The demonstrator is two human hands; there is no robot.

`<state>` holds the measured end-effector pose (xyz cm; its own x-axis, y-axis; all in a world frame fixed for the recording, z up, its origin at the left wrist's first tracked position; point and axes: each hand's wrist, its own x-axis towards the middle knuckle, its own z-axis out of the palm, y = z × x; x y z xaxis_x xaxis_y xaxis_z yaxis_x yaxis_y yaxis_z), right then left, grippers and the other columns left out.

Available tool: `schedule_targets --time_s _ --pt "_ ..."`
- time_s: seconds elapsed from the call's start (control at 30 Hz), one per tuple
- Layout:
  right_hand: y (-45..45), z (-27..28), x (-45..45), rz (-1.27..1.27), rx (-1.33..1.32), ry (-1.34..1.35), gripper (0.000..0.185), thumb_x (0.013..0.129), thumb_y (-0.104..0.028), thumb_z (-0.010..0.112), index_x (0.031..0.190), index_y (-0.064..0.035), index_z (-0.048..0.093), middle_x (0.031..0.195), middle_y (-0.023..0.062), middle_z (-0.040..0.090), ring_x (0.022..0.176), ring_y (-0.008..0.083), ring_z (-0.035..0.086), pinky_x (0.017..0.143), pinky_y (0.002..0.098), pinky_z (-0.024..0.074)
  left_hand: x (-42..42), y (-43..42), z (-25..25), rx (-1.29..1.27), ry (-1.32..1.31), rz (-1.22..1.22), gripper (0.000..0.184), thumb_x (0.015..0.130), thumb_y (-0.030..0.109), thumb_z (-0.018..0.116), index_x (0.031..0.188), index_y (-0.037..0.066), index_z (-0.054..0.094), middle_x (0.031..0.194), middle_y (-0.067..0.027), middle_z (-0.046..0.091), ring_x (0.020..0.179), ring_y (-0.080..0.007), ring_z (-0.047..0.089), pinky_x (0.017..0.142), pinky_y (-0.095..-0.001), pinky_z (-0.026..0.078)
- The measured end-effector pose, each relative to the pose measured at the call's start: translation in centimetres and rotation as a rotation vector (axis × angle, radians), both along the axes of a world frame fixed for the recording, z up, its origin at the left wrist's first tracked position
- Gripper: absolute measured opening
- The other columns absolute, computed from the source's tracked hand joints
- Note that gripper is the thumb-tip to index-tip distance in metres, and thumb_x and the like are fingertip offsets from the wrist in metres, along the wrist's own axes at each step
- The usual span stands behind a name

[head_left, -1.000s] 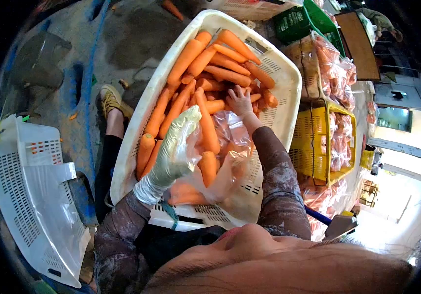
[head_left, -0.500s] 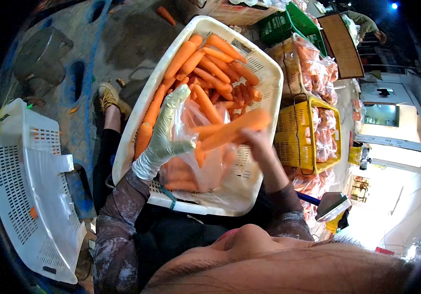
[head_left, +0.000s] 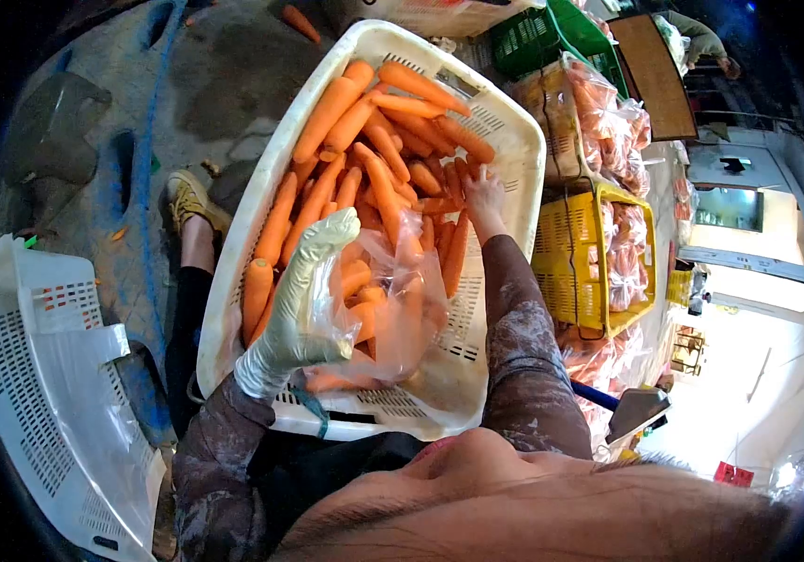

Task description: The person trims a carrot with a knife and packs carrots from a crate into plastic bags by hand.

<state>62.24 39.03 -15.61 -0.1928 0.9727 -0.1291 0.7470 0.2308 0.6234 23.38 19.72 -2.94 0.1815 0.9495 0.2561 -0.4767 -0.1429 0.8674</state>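
A large white crate [head_left: 507, 105] holds many loose carrots [head_left: 327, 117]. My left hand [head_left: 297, 304], in a pale glove, holds the rim of a clear plastic bag [head_left: 400, 332] with its thumb and fingers spread apart inside the mouth. Several carrots lie in the bag, which rests in the near part of the crate. Bare, my right hand [head_left: 484, 199] reaches down onto the carrots at the crate's right side; its fingers are bent over them, and whether they grip one is unclear.
At the left stands another white crate [head_left: 22, 375] with plastic sheets over it. A yellow crate [head_left: 608, 323] and a green crate [head_left: 521, 45] stand at the right, near bagged carrots [head_left: 598, 98]. A co-worker's arm shows at the top right.
Half a second ago my right hand moved carrots over to the bag; now it is back on the pile without them. More carrots show in the bag. My left hand still holds the bag.
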Motion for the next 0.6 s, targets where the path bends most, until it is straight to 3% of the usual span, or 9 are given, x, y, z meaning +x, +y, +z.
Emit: schedule_targets --time_s 0.13,0.17,0.23,0.27,0.33,0.4,0.47,0.53,0.6 --pt "-0.1 0.2 -0.5 0.0 -0.138 -0.191 0.052 0.077 -0.026 0.064 0.127 -0.019 0.052 0.128 0.0122 0.046 0.102 0.0368 0.051 0.086 0.0455 0.0443 0.1 0.1 -0.1 0.018 0.062 0.007 0.094 0.062 0.032 0.082 0.137 0.002 0.033 0.141 -0.0157 0.033 0.134 -0.0279 0.028 0.113 -0.0413 0.017" --pt "0.9 -2.7 1.9 -0.03 -0.038 -0.026 0.051 0.074 -0.026 0.068 0.123 -0.0184 0.056 0.128 0.0106 0.046 0.1 0.0369 0.053 0.086 0.0454 0.0452 0.1 0.1 -0.1 0.012 0.092 0.018 0.093 0.063 0.031 0.082 0.137 0.002 0.034 0.141 -0.0157 0.033 0.134 -0.028 0.029 0.113 -0.0414 0.017" --pt "1.2 -2.9 1.6 -0.052 0.06 0.146 0.051 0.071 -0.026 0.071 0.119 -0.0178 0.06 0.128 0.009 0.046 0.098 0.0371 0.054 0.086 0.0453 0.0461 0.2 0.0 0.2 0.014 0.029 0.026 0.089 0.065 0.028 0.08 0.137 0.002 0.034 0.141 -0.0155 0.033 0.134 -0.028 0.029 0.113 -0.0412 0.018" --pt "0.2 0.3 -0.7 -0.116 -0.019 0.132 0.049 0.067 -0.028 0.074 0.113 -0.017 0.064 0.126 0.0087 0.048 0.098 0.0359 0.054 0.085 0.0438 0.0473 0.3 -0.2 0.3 0.022 -0.067 0.019 0.086 0.067 0.026 0.079 0.136 0.002 0.035 0.141 -0.0154 0.033 0.134 -0.0279 0.029 0.113 -0.041 0.018" --pt "-2.2 7.0 -4.5 -0.178 -0.094 0.117 0.047 0.063 -0.03 0.078 0.107 -0.0162 0.068 0.123 0.0084 0.051 0.099 0.0347 0.054 0.084 0.0424 0.0484 0.2 0.1 -0.2 0.075 0.048 0.044 0.087 0.067 0.028 0.079 0.137 0.002 0.034 0.141 -0.015 0.032 0.135 -0.0275 0.028 0.113 -0.0407 0.018" --pt "-4.9 12.8 -7.0 -0.232 -0.034 0.445 0.046 0.06 -0.036 0.079 0.099 -0.0137 0.071 0.114 0.008 0.057 0.097 0.0284 0.059 0.077 0.0384 0.051 0.6 0.0 -0.3 -0.01 -0.063 0.035 0.087 0.067 0.028 0.08 0.137 0.003 0.034 0.142 -0.0147 0.032 0.134 -0.0266 0.028 0.113 -0.0402 0.018" --pt "-7.4 18.0 -8.0 -0.191 -0.028 0.736 0.049 0.059 -0.037 0.079 0.1 -0.0118 0.071 0.103 0.0084 0.065 0.089 0.0246 0.064 0.072 0.0339 0.052 0.5 0.2 -0.7 0.029 0.003 0.044 0.087 0.068 0.028 0.079 0.137 0.003 0.034 0.142 -0.0145 0.032 0.135 -0.026 0.028 0.113 -0.0397 0.018" --pt "-9.2 20.1 -6.5 -0.314 -0.298 1.276 0.046 0.069 -0.03 0.074 0.107 -0.0055 0.067 0.092 0.0083 0.07 0.081 0.0177 0.066 0.072 0.0291 0.0519 0.8 0.3 -0.6 0.002 0.007 0.084 0.085 0.069 0.027 0.078 0.137 0.003 0.034 0.141 -0.0143 0.032 0.134 -0.0258 0.028 0.113 -0.0395 0.018" --pt "-11.8 24.9 -9.6 -0.531 -0.669 1.431 0.048 0.074 -0.027 0.073 0.113 -0.0004 0.063 0.094 0.0053 0.068 0.084 0.0163 0.064 0.077 0.0287 0.0506 0.7 0.1 -0.3 0.019 0.001 0.09 0.085 0.069 0.027 0.079 0.137 0.003 0.034 0.141 -0.0142 0.033 0.134 -0.0258 0.029 0.113 -0.0395 0.018"
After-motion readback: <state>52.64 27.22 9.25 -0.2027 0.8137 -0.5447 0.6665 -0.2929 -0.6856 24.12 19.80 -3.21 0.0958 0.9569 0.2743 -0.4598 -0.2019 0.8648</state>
